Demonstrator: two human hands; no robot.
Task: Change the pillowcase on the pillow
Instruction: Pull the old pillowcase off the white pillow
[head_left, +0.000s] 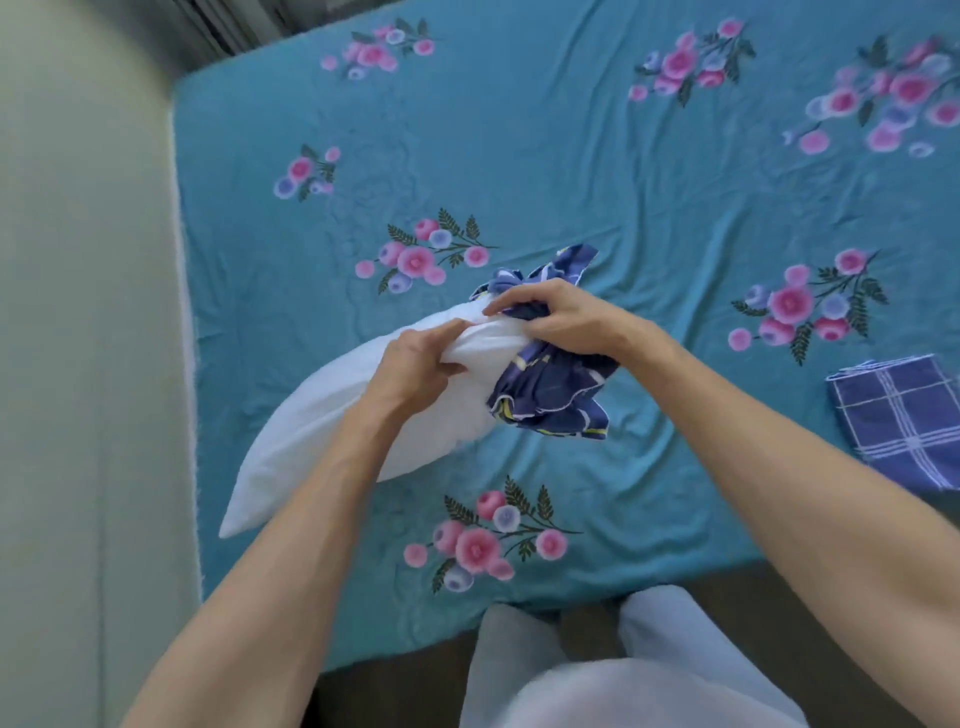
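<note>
A bare white pillow (311, 431) lies slantwise on the bed, one corner pointing at the lower left. A dark blue patterned pillowcase (550, 389) is bunched up around its far right end. My left hand (415, 364) pinches a fold of the white pillow near that end. My right hand (556, 317) grips the bunched blue pillowcase just beside it. Both hands are close together above the pillow's upper edge. A folded blue checked pillowcase (898, 415) lies flat on the bed at the right.
The bed has a teal sheet (571, 171) with pink flower prints. A pale wall (78, 312) runs along the bed's left side. My legs in light trousers (623, 670) stand at the bed's near edge, on a dark floor.
</note>
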